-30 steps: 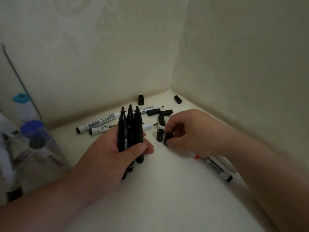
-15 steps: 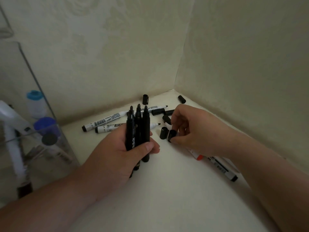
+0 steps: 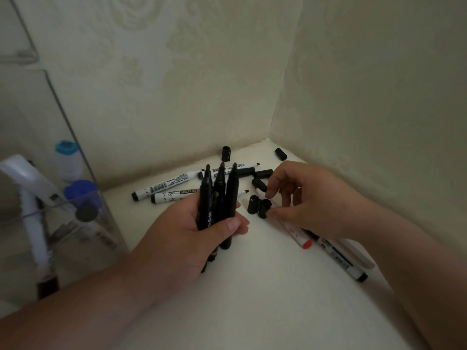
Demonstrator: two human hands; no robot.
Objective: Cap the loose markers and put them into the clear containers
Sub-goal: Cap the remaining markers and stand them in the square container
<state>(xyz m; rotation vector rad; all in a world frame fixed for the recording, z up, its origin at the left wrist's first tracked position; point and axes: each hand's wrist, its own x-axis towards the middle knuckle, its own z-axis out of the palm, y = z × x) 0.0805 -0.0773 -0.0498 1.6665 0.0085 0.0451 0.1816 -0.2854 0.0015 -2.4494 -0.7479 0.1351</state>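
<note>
So, left hand grips three bare-tipped black markers mid-scene, and right hand pinches a cap just right of them. Fumble that cap and it could roll away; the loose bundle might slip too.

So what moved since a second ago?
Hardly anything. The right hand lifted its fingers slightly, still pinching the small black plastic cap. The left hand still grips three uncapped black markers; loose black caps and white markers stayed put.
</note>
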